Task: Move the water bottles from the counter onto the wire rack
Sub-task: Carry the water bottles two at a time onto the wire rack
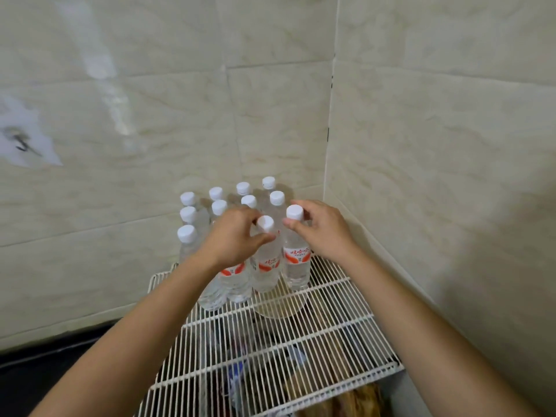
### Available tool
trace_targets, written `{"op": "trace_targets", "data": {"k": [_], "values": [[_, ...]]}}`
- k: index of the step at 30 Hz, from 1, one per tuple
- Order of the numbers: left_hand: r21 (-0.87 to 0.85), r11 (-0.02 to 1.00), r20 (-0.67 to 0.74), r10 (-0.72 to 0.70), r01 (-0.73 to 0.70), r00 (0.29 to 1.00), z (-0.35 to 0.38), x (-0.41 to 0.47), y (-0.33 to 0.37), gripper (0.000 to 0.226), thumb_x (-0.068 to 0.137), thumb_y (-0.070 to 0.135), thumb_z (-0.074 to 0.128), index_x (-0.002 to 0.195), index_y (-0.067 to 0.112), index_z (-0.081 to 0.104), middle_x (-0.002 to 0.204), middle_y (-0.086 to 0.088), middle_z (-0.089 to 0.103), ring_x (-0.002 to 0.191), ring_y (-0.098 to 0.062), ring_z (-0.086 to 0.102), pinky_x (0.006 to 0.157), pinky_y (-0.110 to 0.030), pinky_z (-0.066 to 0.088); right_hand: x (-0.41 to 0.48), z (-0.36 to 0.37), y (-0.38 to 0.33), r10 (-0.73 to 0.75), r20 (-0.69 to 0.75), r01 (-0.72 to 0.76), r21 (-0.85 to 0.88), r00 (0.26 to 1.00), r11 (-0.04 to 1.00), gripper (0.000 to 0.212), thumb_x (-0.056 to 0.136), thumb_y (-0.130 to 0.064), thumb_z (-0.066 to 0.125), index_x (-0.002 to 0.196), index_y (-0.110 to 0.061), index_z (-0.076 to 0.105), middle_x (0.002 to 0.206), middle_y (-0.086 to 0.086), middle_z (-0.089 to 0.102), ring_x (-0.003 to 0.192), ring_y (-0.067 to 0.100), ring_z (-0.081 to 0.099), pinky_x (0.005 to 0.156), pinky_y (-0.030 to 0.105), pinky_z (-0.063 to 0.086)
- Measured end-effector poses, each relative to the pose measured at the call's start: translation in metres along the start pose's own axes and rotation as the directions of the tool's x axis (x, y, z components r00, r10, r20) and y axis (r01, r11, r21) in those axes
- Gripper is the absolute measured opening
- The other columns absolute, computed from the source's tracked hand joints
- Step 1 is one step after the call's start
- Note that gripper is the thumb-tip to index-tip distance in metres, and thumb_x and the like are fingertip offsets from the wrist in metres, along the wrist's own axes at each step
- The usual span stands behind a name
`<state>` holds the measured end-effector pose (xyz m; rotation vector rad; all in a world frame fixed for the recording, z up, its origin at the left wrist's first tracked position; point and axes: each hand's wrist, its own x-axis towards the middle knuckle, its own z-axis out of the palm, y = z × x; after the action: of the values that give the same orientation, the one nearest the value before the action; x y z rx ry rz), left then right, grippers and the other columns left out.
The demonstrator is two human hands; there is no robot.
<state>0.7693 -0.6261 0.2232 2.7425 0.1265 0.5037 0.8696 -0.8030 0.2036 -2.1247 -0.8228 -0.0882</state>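
Note:
Several clear water bottles with white caps and red-and-white labels stand upright in rows at the back of a white wire rack, in the corner of the tiled walls. My left hand grips the neck of a front-row bottle, thumb and fingers just under its cap. My right hand holds the neck of the neighbouring front bottle on the right, fingers around its cap. Both bottles stand on the rack. My left forearm hides part of the left-hand bottles.
Beige marble-look tiles close off the back and the right side. Beneath the rack's wires lie a round pale lid or bowl and dark, blurry items. A dark surface lies at the lower left. The rack's front half carries nothing.

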Motion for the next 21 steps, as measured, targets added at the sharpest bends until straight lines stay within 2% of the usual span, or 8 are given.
{"op": "trace_targets", "data": {"k": [3, 5, 8, 12, 16, 21], "values": [[0.269, 0.963, 0.001, 0.030, -0.029, 1.000, -0.004, 0.004, -0.004, 0.036, 0.085, 0.056, 0.067, 0.100, 0.024, 0.070, 0.100, 0.005, 0.069, 0.103, -0.022, 0.055, 0.087, -0.040, 0.041, 0.014, 0.008, 0.002, -0.016, 0.014, 0.015, 0.051, 1.000, 0.999, 0.045, 0.089, -0.039, 0.073, 0.131, -0.026, 0.064, 0.121, -0.001, 0.069, 0.103, 0.019, 0.066, 0.092, 0.045, 0.053], [0.349, 0.937, 0.016, 0.002, -0.008, 1.000, -0.005, 0.006, -0.011, 0.040, 0.085, 0.061, 0.063, 0.103, 0.027, 0.070, 0.106, 0.007, 0.069, 0.111, -0.021, 0.051, 0.094, -0.043, 0.037, 0.019, 0.014, 0.003, -0.020, 0.040, 0.018, 0.055, 0.999, 0.998, 0.048, 0.089, -0.040, 0.072, 0.134, -0.027, 0.062, 0.126, -0.001, 0.068, 0.106, 0.019, 0.066, 0.094, 0.045, 0.054], [0.276, 0.960, -0.009, -0.040, 0.041, 0.999, -0.002, 0.006, -0.023, 0.038, 0.084, 0.057, 0.067, 0.101, 0.024, 0.071, 0.106, 0.005, 0.070, 0.112, -0.023, 0.051, 0.091, -0.042, 0.039, 0.022, 0.023, 0.008, -0.011, 0.084, 0.002, 0.098, 0.996, 0.995, 0.052, 0.088, -0.039, 0.073, 0.137, -0.028, 0.059, 0.131, -0.001, 0.067, 0.110, 0.018, 0.066, 0.097, 0.045, 0.054], [0.097, 0.991, -0.094, -0.086, 0.095, 0.992, 0.010, 0.004, -0.035, 0.038, 0.084, 0.053, 0.070, 0.101, 0.019, 0.073, 0.094, 0.000, 0.072, 0.093, -0.024, 0.062, 0.078, -0.043, 0.051, 0.023, 0.029, 0.013, -0.009, 0.083, 0.000, 0.106, 0.997, 0.994, 0.049, 0.087, -0.041, 0.073, 0.133, -0.030, 0.060, 0.126, -0.001, 0.069, 0.110, 0.018, 0.067, 0.097, 0.045, 0.054], [0.129, 0.989, -0.113, -0.059, 0.074, 0.992, 0.015, 0.008, -0.034, 0.041, 0.086, 0.054, 0.069, 0.107, 0.019, 0.073, 0.097, -0.002, 0.072, 0.091, -0.025, 0.064, 0.074, -0.041, 0.052, 0.022, 0.029, 0.017, 0.010, 0.040, -0.013, 0.089, 0.999, 0.996, 0.045, 0.085, -0.040, 0.075, 0.127, -0.029, 0.063, 0.117, -0.002, 0.072, 0.106, 0.017, 0.068, 0.094, 0.046, 0.056], [0.189, 0.979, -0.050, -0.062, 0.071, 0.997, 0.014, 0.010, -0.032, 0.047, 0.089, 0.055, 0.063, 0.124, 0.023, 0.067, 0.113, -0.003, 0.069, 0.107, -0.027, 0.059, 0.085, -0.042, 0.050, 0.018, 0.028, 0.014, 0.024, 0.015, -0.025, 0.049, 1.000, 0.998, 0.045, 0.086, -0.040, 0.075, 0.128, -0.030, 0.062, 0.118, -0.004, 0.071, 0.106, 0.015, 0.067, 0.093, 0.044, 0.057]]}}
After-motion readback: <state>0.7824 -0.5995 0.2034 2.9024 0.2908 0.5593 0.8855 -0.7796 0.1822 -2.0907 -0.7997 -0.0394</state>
